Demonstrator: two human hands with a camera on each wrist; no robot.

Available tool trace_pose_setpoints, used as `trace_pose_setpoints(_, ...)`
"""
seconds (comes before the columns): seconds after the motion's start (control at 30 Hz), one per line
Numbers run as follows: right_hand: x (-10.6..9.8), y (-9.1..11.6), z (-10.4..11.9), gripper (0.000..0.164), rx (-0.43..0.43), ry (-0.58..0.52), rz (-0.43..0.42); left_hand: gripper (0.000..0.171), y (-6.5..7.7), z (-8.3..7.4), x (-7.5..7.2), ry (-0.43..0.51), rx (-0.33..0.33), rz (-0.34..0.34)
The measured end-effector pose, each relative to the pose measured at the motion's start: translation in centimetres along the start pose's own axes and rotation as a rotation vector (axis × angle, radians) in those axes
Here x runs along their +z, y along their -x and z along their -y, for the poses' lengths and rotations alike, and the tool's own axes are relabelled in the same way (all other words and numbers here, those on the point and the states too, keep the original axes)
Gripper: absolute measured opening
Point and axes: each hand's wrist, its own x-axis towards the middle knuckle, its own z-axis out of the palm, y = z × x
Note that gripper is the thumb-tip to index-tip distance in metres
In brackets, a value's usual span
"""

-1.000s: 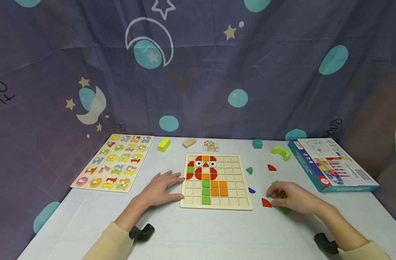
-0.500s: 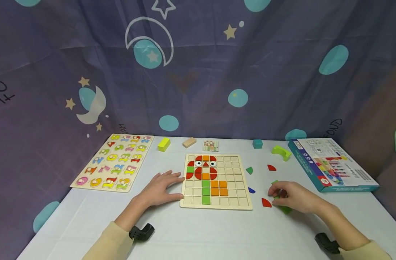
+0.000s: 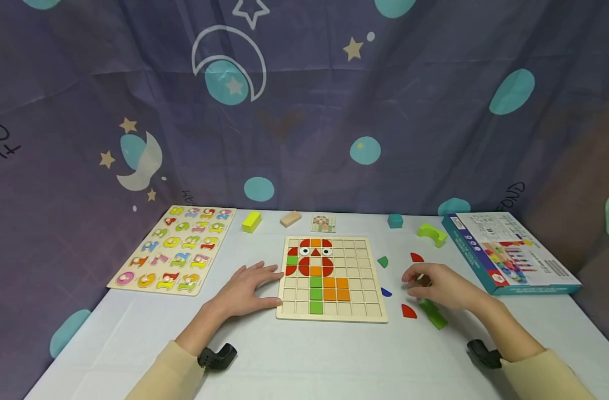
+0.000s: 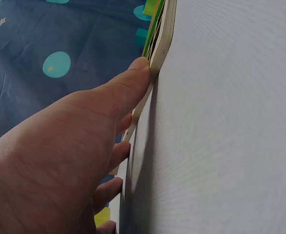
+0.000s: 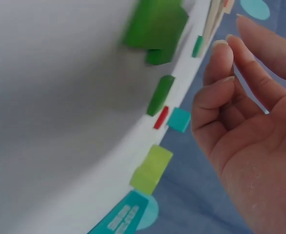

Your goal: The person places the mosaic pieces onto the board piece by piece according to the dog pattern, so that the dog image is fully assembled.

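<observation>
My left hand (image 3: 249,290) lies beside the wooden grid board (image 3: 367,311), its fingers extended. The thumb (image 4: 128,85) touches the board's left edge. Red, green and orange tiles with two eye tiles form a figure on the board's left and middle. To the right, my right hand (image 3: 442,285) hovers over the table with loosely bent fingers; in the right wrist view nothing shows between thumb and fingertips. Just below it lies a green block (image 3: 434,315), and a red quarter-round tile (image 3: 409,311) is beside that. Another green piece (image 5: 161,95) shows in the right wrist view, hidden by the hand from above.
A number puzzle board (image 3: 171,250) lies at left. Along the back are a yellow block (image 3: 251,222), a plain wooden block (image 3: 291,219), a pattern card (image 3: 324,224) and a teal block (image 3: 395,221). A lime arch (image 3: 432,235) and a box (image 3: 514,255) stand right.
My right hand has risen off the green block and shifted away from me, a little to the left, uncovering the block. The left hand stays in place.
</observation>
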Motion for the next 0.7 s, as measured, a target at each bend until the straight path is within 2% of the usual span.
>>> trace_pose_setpoints(0.43,-0.4,-4.2,0.3,0.019,-0.003,-0.016,-0.035,0.066,0.0,0.0,-0.1,0.000,0.002,0.005)
trace_pose_setpoints(0.7,-0.4,-6.4,-0.2,0.021,0.068,-0.016,-0.025,0.067,-0.1,-0.1,-0.1,0.002,0.002,0.007)
